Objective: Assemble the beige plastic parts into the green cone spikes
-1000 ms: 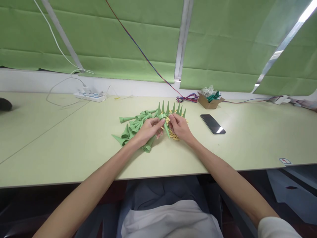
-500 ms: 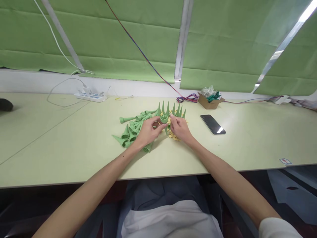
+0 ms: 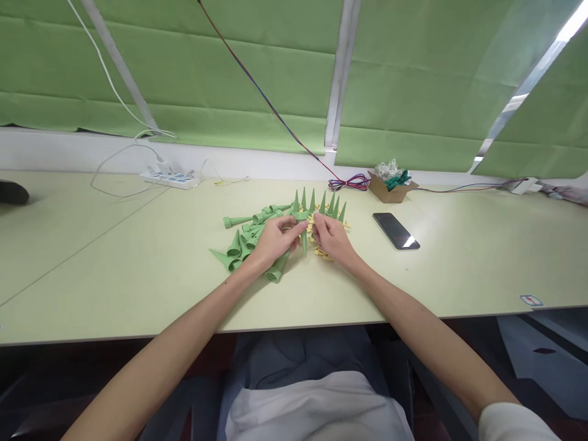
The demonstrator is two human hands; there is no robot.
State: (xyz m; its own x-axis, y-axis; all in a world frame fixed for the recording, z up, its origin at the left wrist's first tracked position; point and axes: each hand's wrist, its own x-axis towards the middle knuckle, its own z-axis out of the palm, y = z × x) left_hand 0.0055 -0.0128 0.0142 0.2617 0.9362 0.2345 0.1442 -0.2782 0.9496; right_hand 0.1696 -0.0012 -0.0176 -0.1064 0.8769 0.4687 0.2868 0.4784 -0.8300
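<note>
My left hand (image 3: 276, 240) is closed around a green plastic watering spike (image 3: 304, 242), its point hanging down and its collar at the top. My right hand (image 3: 334, 237) pinches a small yellow plastic piece (image 3: 311, 222) right beside that collar; whether the two touch I cannot tell. Several green spikes (image 3: 322, 203) stand upright just behind my hands. Loose yellow pieces (image 3: 321, 252) lie on the table under my right hand. To the left, more green spikes (image 3: 243, 239) lie in a heap, partly hidden by my left hand.
A black phone (image 3: 395, 231) lies right of my hands. Behind it stand a small cardboard box (image 3: 388, 192) with plastic and green stuff inside, and a coiled red-blue cable (image 3: 349, 182). A white power strip (image 3: 172, 178) sits at the back left of the table (image 3: 138, 275).
The held spike has tipped from its open top facing me to a more upright pose. My right fingers now show a yellow piece close to its collar.
</note>
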